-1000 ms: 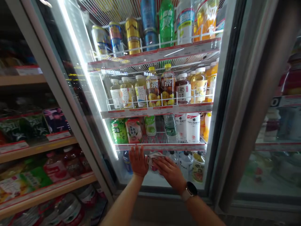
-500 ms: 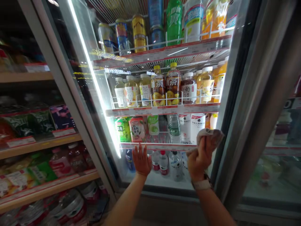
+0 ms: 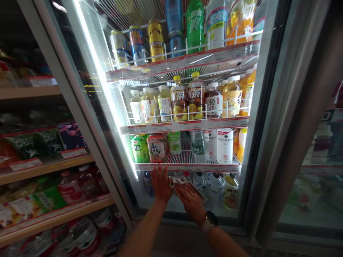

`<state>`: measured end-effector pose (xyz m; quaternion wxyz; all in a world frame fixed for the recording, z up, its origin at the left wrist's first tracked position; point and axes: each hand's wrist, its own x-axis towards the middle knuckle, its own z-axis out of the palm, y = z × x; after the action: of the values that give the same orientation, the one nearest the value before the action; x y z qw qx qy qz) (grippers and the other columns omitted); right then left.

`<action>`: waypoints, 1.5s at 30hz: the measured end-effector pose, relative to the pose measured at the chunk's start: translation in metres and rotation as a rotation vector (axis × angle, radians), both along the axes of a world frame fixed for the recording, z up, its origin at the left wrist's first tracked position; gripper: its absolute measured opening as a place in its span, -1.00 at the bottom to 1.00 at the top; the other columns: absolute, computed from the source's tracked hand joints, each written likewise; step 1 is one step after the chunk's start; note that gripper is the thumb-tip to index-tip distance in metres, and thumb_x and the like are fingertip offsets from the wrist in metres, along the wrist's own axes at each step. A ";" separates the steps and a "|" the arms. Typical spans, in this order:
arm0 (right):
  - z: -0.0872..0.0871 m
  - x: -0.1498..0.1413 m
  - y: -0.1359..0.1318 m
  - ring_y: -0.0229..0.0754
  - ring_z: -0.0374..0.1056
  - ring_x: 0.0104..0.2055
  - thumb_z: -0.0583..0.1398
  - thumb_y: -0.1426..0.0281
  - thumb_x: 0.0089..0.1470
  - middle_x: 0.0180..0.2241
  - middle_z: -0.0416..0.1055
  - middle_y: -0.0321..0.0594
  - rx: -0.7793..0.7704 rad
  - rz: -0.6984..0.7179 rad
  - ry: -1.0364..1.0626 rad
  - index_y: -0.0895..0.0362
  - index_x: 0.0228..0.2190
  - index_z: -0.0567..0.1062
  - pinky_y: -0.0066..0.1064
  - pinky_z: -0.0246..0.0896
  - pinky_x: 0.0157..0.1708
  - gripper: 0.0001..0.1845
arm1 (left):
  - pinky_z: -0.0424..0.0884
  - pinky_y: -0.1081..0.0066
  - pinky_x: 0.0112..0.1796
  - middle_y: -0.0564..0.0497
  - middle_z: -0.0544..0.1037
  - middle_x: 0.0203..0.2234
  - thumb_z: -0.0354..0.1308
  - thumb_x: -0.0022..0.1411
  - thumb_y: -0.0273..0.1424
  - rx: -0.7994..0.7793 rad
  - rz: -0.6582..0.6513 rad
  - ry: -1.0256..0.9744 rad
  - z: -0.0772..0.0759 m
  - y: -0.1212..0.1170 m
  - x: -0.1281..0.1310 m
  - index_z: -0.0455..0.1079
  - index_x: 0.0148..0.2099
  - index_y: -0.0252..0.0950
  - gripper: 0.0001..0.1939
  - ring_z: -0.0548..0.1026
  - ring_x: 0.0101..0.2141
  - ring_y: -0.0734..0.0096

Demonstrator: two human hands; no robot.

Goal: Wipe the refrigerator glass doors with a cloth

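Note:
My left hand (image 3: pixel 161 184) lies flat with fingers stretched upward against the glass door (image 3: pixel 171 208) of a lit drinks fridge, just below the lowest shelf edge. Beside it, my right hand (image 3: pixel 190 199) presses a crumpled pale cloth (image 3: pixel 182 180) to the glass, its fingers laid over the cloth. A dark-faced watch (image 3: pixel 211 218) is on my right wrist. Behind the glass near the hands stand a bottle with a dark cap (image 3: pixel 215 187) and a yellowish bottle (image 3: pixel 230 192). Part of the bottom row is hidden by my hands.
Above, fridge shelves hold tea bottles (image 3: pixel 196 96), cans (image 3: pixel 156 41) and a green bottle (image 3: pixel 195 26). A metal door frame (image 3: pixel 278 107) runs down the right side. Wooden shelves (image 3: pixel 45 167) with packaged drinks stand at the left.
My right hand has moved left and down with the cloth, from the right side of the door to beside my left hand. My left hand has stayed nearly in place.

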<state>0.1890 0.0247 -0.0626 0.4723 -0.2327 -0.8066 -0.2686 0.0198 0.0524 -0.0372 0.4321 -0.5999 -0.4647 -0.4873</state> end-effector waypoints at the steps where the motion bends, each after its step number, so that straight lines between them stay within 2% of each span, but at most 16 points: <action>1: 0.002 0.002 0.000 -0.27 0.36 0.14 -0.09 0.69 0.20 0.04 0.51 -0.22 0.002 0.006 -0.017 0.15 0.07 0.47 -0.36 0.24 0.18 -0.45 | -0.07 -0.03 0.31 -0.19 0.02 0.37 -0.14 0.40 -0.29 0.001 -0.001 0.000 0.000 0.000 0.000 -0.13 0.43 -0.25 -0.39 -0.08 0.37 0.09; 4: 0.016 0.011 0.001 -0.27 0.33 0.16 -0.02 0.63 0.25 0.05 0.49 -0.24 0.037 0.017 -0.067 0.15 0.06 0.48 -0.38 0.19 0.22 -0.54 | -0.09 -0.04 0.32 -0.18 0.03 0.37 -0.12 0.39 -0.30 -0.002 -0.002 0.003 0.000 0.000 -0.001 -0.13 0.43 -0.24 -0.38 -0.09 0.37 0.09; 7: 0.039 0.026 0.001 -0.25 0.26 0.23 0.03 0.61 0.25 0.09 0.47 -0.22 0.058 -0.045 -0.027 0.14 0.10 0.44 -0.34 0.08 0.30 -0.55 | -0.11 -0.05 0.32 -0.20 0.02 0.37 -0.08 0.38 -0.32 -0.018 -0.009 0.005 -0.002 0.001 -0.001 -0.12 0.43 -0.27 -0.36 -0.10 0.37 0.08; 10: 0.065 0.048 0.003 -0.19 0.15 0.31 0.00 0.63 0.24 0.15 0.40 -0.17 0.051 -0.175 0.151 0.09 0.21 0.32 -0.21 -0.01 0.35 -0.44 | -0.11 -0.06 0.32 -0.21 0.05 0.36 -0.06 0.36 -0.34 -0.033 -0.003 0.004 -0.003 0.001 -0.001 -0.11 0.42 -0.28 -0.35 -0.09 0.37 0.06; 14: 0.097 0.083 0.008 0.00 -0.04 0.39 -0.04 0.62 0.22 0.28 0.21 -0.11 0.108 -0.293 0.474 0.06 0.33 0.10 0.11 -0.05 0.33 -0.32 | -0.10 -0.03 0.32 -0.18 0.04 0.37 -0.05 0.35 -0.35 -0.011 0.002 -0.002 -0.001 0.000 0.001 -0.10 0.42 -0.28 -0.35 -0.09 0.37 0.07; 18: 0.111 0.094 0.012 0.11 -0.10 0.40 -0.08 0.60 0.23 0.34 0.08 -0.09 0.130 -0.354 0.698 0.08 0.34 0.07 0.25 -0.10 0.31 -0.33 | -0.07 -0.02 0.32 -0.18 0.01 0.37 -0.05 0.35 -0.36 0.013 -0.007 0.008 0.003 -0.002 0.003 -0.10 0.42 -0.29 -0.35 -0.10 0.37 0.07; 23: 0.098 0.060 0.011 0.10 0.01 0.37 -0.07 0.58 0.24 0.31 0.16 -0.13 0.109 -0.310 0.642 0.03 0.34 0.05 0.18 0.02 0.29 -0.32 | -0.04 -0.01 0.31 -0.18 0.00 0.38 -0.07 0.36 -0.36 0.014 0.013 0.020 0.005 -0.003 0.003 -0.10 0.42 -0.29 -0.36 -0.11 0.38 0.08; 28: 0.074 0.022 0.008 -0.10 0.17 0.30 -0.04 0.61 0.23 0.20 0.33 -0.16 0.061 -0.208 0.441 0.04 0.34 0.06 -0.13 0.04 0.32 -0.31 | -0.08 0.02 0.32 -0.18 -0.05 0.39 -0.10 0.37 -0.36 0.006 0.001 0.027 0.004 -0.003 0.002 -0.12 0.42 -0.31 -0.37 -0.14 0.38 0.09; 33: 0.039 0.003 0.004 -0.21 0.32 0.19 -0.07 0.66 0.22 0.10 0.45 -0.17 0.015 -0.082 0.192 0.10 0.26 0.25 -0.25 0.09 0.29 -0.38 | -0.08 -0.03 0.31 -0.20 -0.02 0.38 -0.11 0.38 -0.32 -0.011 0.009 0.021 0.002 -0.002 0.000 -0.13 0.43 -0.30 -0.37 -0.12 0.38 0.07; 36: 0.015 0.000 0.004 -0.26 0.31 0.19 -0.09 0.70 0.17 0.11 0.45 -0.21 -0.025 -0.003 0.036 0.10 0.22 0.31 -0.29 0.16 0.26 -0.35 | -0.08 -0.05 0.31 -0.20 0.01 0.38 -0.14 0.39 -0.28 -0.016 -0.008 0.013 0.000 0.000 -0.001 -0.12 0.43 -0.28 -0.38 -0.10 0.38 0.06; 38: 0.005 0.001 0.005 -0.27 0.29 0.20 -0.06 0.69 0.18 0.12 0.43 -0.20 -0.042 0.021 -0.039 0.10 0.22 0.31 -0.31 0.20 0.24 -0.37 | -0.08 -0.04 0.31 -0.20 0.03 0.37 -0.14 0.39 -0.29 -0.001 -0.021 0.012 -0.001 0.000 -0.001 -0.12 0.43 -0.27 -0.38 -0.09 0.37 0.07; 41: 0.009 0.008 0.006 -0.27 0.28 0.21 0.02 0.62 0.24 0.12 0.44 -0.20 -0.019 0.026 -0.097 0.11 0.19 0.35 -0.35 0.23 0.22 -0.47 | -0.08 -0.03 0.31 -0.19 0.04 0.37 -0.13 0.39 -0.30 0.017 -0.035 0.009 0.000 0.001 -0.001 -0.11 0.43 -0.27 -0.38 -0.09 0.37 0.08; 45: 0.041 0.023 0.005 -0.25 0.24 0.25 0.03 0.59 0.26 0.12 0.44 -0.21 0.039 -0.042 -0.047 0.12 0.15 0.40 -0.33 0.16 0.27 -0.53 | -0.09 -0.02 0.32 -0.16 0.01 0.38 -0.12 0.39 -0.30 0.006 -0.031 0.006 0.003 -0.001 0.001 -0.10 0.42 -0.27 -0.39 -0.12 0.38 0.10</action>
<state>0.2121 0.0297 -0.0215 0.4519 -0.2338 -0.8070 -0.2997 0.0209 0.0515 -0.0338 0.4276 -0.6072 -0.4529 -0.4934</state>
